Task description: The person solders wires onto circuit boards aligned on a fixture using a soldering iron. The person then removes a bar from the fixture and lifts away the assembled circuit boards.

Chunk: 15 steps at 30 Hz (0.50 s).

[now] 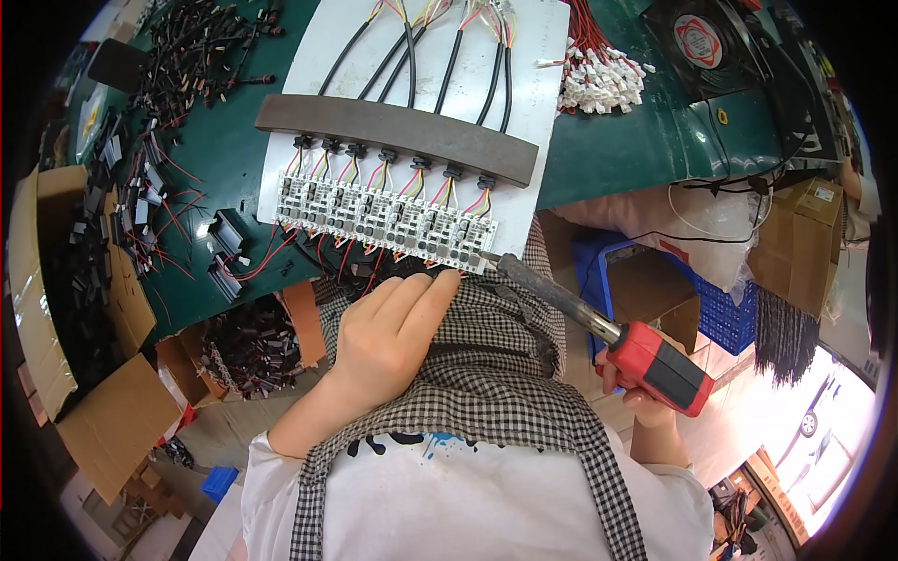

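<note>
The right hand (pixel 645 404) wraps its fingers around the handle of a red-and-black soldering iron (pixel 599 322); the handle hides part of the grip. The left hand (pixel 388 332) lies nearer the middle, its fingers slightly bent and close together, their tips at the near edge of the board strip (pixel 388 224). Whether they pinch a wire there cannot be told.

The iron's tip meets the strip's right end, near the left fingertips. Good work here likely calls for a light, brief touch, a steady wrist, and fingertips well back from the hot metal. The strip should lie flat and not slide.

Counted near to far: two hands, one iron, and one strip, seemingly of seven boards, though the joins are hard to make out. Beyond it stand seven black plugs (pixel 420 163), then one brown bar (pixel 402 131) lying across seven black cables (pixel 451 70), all on one white sheet (pixel 313 89). At far right, the white connectors (pixel 599 82) are too heaped to count; one fan (pixel 706 47) sits past them.
</note>
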Motion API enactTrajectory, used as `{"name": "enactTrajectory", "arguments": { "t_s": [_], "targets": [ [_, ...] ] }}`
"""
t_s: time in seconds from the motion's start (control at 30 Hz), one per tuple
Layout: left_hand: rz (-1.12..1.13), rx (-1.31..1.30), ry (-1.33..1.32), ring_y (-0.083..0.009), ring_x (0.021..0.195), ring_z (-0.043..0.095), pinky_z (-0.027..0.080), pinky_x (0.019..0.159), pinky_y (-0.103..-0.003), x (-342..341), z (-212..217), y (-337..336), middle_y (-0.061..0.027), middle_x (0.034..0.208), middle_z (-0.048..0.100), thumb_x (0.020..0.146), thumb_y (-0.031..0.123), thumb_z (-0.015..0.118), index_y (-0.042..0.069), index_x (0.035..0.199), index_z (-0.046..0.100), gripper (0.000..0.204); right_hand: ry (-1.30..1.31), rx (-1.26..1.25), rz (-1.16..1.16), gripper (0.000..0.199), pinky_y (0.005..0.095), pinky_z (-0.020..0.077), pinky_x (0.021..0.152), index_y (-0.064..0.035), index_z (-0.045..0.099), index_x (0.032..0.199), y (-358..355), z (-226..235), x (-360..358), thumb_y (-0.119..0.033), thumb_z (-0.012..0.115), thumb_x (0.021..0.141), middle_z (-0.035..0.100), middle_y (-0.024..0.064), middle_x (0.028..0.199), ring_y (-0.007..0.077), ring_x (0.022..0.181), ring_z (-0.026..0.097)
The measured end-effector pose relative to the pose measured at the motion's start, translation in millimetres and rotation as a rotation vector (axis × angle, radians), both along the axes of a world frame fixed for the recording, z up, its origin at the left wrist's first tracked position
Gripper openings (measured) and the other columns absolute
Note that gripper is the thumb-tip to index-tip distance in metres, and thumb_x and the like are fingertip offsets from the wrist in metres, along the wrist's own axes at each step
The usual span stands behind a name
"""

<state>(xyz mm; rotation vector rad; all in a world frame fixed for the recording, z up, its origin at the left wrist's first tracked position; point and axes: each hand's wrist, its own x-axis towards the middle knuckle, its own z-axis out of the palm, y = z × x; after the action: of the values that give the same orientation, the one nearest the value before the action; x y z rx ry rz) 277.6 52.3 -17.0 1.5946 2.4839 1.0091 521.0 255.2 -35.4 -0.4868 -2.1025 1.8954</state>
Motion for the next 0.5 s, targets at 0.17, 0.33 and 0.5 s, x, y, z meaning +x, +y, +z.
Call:
{"name": "enactTrajectory", "arguments": {
  "t_s": [0.17, 0.33, 0.5],
  "targets": [
    [0.002, 0.006, -0.008, -0.0247, 0.064, 0.060, 0.048, 0.056, -0.032, 1.4, 0.9, -0.8, -0.0112, 0.077, 0.062, 0.069, -0.006, 0.071, -0.002, 0.097, 0.065, 0.028, 0.029, 0.013, 0.001, 0.060, 0.0245, 0.0516, 0.059, 0.0111, 0.056, 0.116, -3.0, -2.0, 2.9, -0.026, 0.079, 0.075, 0.068, 0.0066, 0.076, 0.0145, 0.062, 0.066],
    [0.011, -0.022, 0.021, -0.0238, 0.062, 0.057, 0.046, 0.054, -0.032, -0.9, -0.3, -0.7, -0.0101, 0.075, 0.061, 0.070, -0.005, 0.071, -0.002, 0.097, 0.065, 0.027, -0.021, 0.268, 0.007, 0.053, 0.0245, 0.0515, 0.059, 0.0089, 0.058, 0.114, -4.4, -0.6, -1.4, -0.009, 0.076, 0.067, 0.068, 0.0065, 0.077, 0.0151, 0.061, 0.066],
    [-0.046, -0.042, 0.146, -0.0167, 0.063, 0.054, 0.043, 0.050, -0.027, -10.0, -2.5, -0.2, -0.0059, 0.082, 0.057, 0.068, 0.006, 0.063, 0.001, 0.101, 0.066, 0.034, -0.017, 0.096, -0.016, 0.052, 0.0254, 0.0525, 0.060, 0.0083, 0.060, 0.111, -2.4, 0.7, -7.4, -0.004, 0.074, 0.063, 0.069, 0.0082, 0.085, 0.0157, 0.065, 0.067]
  ]
}}
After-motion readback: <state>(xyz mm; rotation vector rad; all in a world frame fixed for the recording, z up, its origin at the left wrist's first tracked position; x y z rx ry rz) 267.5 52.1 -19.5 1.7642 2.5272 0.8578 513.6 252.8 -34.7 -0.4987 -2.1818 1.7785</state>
